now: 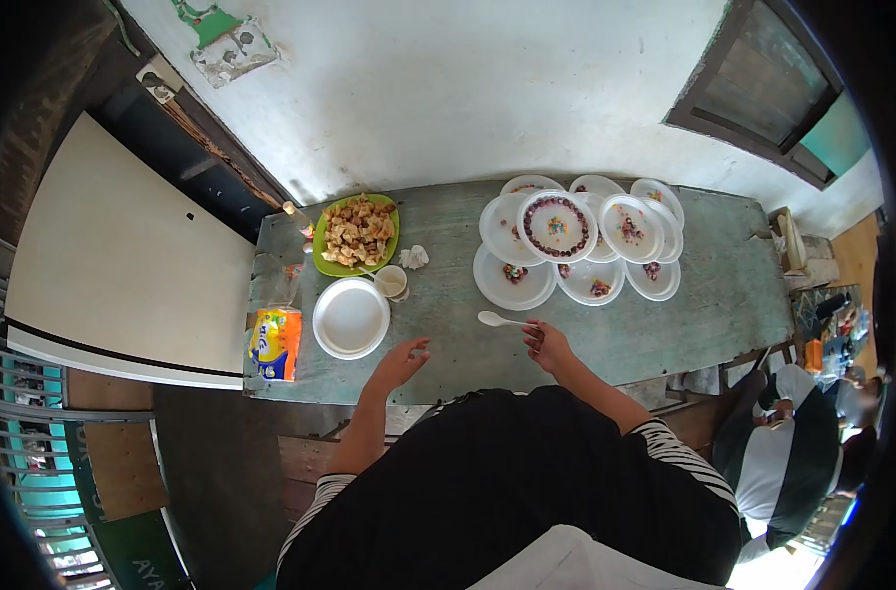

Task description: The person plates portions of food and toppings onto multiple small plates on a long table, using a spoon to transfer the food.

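Observation:
My right hand point(546, 346) is closed on the handle of a white spoon point(492, 319), whose bowl points left over the table. My left hand point(404, 362) hovers near the table's front edge, fingers apart and holding nothing. Left of it lies a white bowl or deep plate point(351, 319) with nothing in it. Behind that, a green plate point(393, 246) bears a heap of brown food pieces point(357, 232). A cup point(393, 283) stands beside them, next to crumpled tissue point(414, 257). White plates point(515, 281) with small colourful pieces overlap at the back right.
A yellow and orange packet point(276, 344) lies at the left end of the green table point(438, 216). A small bottle point(295, 215) is by the back left corner. The wall point(448, 98) borders the table's far side. Another person point(790, 452) is at the lower right.

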